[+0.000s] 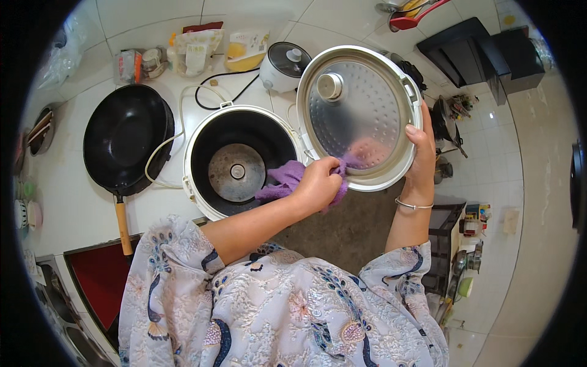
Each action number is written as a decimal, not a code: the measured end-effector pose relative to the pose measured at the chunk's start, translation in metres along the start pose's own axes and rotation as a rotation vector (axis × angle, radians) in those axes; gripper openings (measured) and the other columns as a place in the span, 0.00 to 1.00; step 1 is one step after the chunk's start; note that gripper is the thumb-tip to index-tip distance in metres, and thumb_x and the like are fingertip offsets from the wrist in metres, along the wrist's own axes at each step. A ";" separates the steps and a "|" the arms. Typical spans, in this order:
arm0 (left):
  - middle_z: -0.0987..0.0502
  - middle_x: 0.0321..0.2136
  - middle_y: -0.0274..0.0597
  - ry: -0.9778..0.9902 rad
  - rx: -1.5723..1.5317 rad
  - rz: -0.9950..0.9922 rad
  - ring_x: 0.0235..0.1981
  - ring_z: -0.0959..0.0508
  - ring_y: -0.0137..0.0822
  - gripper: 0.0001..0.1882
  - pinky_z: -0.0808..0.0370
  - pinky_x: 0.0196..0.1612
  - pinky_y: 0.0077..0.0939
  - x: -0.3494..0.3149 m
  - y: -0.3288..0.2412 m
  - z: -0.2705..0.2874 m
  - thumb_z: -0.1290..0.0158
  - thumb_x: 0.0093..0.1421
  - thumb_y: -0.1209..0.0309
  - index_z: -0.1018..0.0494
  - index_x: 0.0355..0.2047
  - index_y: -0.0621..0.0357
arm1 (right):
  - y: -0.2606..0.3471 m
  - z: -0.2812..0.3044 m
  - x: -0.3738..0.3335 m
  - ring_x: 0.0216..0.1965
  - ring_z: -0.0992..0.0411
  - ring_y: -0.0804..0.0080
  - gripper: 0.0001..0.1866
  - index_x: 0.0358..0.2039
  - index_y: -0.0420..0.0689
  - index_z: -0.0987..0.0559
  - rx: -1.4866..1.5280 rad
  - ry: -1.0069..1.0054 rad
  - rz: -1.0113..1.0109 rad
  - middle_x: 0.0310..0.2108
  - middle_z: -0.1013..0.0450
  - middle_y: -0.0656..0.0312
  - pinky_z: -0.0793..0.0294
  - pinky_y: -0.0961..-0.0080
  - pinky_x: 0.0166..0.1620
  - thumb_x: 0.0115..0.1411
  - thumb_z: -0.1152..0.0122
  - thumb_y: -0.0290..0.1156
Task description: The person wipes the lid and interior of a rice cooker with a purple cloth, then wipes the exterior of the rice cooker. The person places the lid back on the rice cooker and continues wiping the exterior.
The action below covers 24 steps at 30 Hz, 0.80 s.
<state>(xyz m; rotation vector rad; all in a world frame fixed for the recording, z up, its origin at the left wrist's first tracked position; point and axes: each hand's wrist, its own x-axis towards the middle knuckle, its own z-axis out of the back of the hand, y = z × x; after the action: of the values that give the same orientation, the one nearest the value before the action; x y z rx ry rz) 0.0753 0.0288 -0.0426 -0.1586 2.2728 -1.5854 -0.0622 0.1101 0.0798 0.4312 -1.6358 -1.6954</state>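
A rice cooker body (pixel 195 131) stands on the counter in front of me. Its dark inside is exposed, with a round heating plate (pixel 235 172) at the bottom. To its right is the rice cooker lid (pixel 361 104), tilted so that its dimpled metal underside faces me. My right hand (pixel 420 147) grips the lid's right rim, thumb on the near side. A bunched purple cloth (pixel 287 177) is in my left hand (pixel 318 183), pressed against the lid's lower edge. Part of the cloth hangs over the cooker's rim. Whether lid and body are joined cannot be seen.
A black wok (pixel 129 137) with a wooden handle lies left of the cooker. Behind stand a small white pot (pixel 285 66) with a glass lid, a yellow-filled container (pixel 244 52) and several packages. A pale power cord (pixel 162 147) loops beside the wok. A red ladle (pixel 419 18) hangs at the back.
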 end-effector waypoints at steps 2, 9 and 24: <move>0.22 0.28 0.43 0.069 -0.176 0.048 0.26 0.22 0.31 0.15 0.24 0.30 0.25 0.016 0.014 0.001 0.56 0.55 0.81 0.26 0.42 0.68 | -0.002 0.002 -0.001 0.58 0.34 0.63 0.38 0.64 0.38 0.38 -0.006 -0.028 -0.013 0.58 0.35 0.50 0.37 0.69 0.61 0.50 0.47 0.34; 0.22 0.37 0.52 0.282 -0.795 -0.023 0.31 0.19 0.42 0.20 0.18 0.36 0.37 0.034 -0.021 0.059 0.62 0.52 0.82 0.30 0.46 0.71 | -0.008 0.016 0.002 0.57 0.33 0.63 0.39 0.64 0.36 0.41 0.031 -0.036 -0.038 0.57 0.35 0.49 0.33 0.69 0.58 0.51 0.48 0.36; 0.40 0.58 0.56 -0.377 0.588 -0.483 0.60 0.40 0.57 0.32 0.44 0.63 0.41 0.025 0.061 -0.007 0.48 0.57 0.72 0.42 0.61 0.65 | -0.006 0.012 -0.002 0.57 0.33 0.63 0.39 0.64 0.36 0.41 0.031 -0.025 -0.010 0.57 0.35 0.48 0.34 0.69 0.59 0.51 0.47 0.34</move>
<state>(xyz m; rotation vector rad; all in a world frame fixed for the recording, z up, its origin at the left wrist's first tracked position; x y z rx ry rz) 0.0565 0.0501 -0.1026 -0.8134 1.4753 -2.1655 -0.0711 0.1197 0.0753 0.4356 -1.6827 -1.6907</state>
